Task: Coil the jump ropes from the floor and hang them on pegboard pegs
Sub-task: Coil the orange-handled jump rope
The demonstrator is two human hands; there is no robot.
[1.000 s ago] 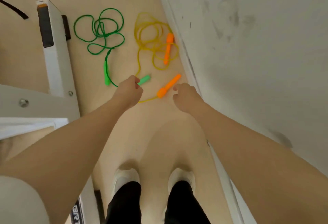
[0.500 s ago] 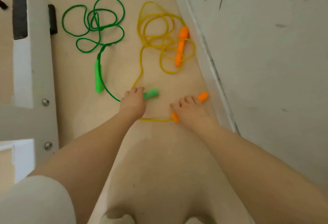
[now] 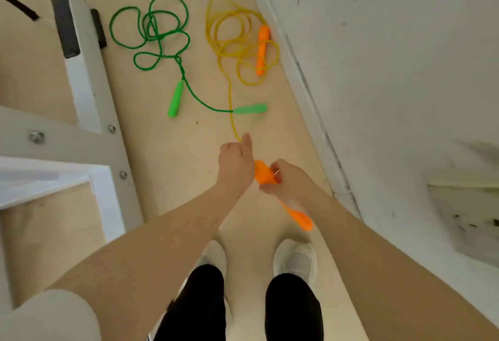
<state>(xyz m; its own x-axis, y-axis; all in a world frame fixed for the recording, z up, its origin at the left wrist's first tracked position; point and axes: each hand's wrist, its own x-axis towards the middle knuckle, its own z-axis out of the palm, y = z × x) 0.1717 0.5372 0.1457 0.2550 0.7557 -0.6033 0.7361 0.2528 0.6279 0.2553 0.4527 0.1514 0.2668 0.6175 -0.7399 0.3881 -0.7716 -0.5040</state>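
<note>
A yellow jump rope (image 3: 237,43) lies in a loose tangle on the floor by the wall, with one orange handle (image 3: 262,48) resting on it. Its other orange handle (image 3: 297,217) is lifted off the floor and gripped by my right hand (image 3: 286,180). Just left of that, my left hand (image 3: 234,163) pinches the yellow cord, which runs from it up to the tangle. A green jump rope (image 3: 154,32) sprawls further left, its two green handles (image 3: 175,98) (image 3: 249,109) lying on the floor.
A white metal frame (image 3: 83,75) with bolts stands on the left. The white wall and its baseboard (image 3: 310,92) run along the right. A black cable (image 3: 19,7) crosses the top left corner. My white shoes (image 3: 295,261) stand below my hands.
Both hands have come up from the floor. My right hand has lifted the near orange handle. My left hand has left the green handle and now holds the yellow cord.
</note>
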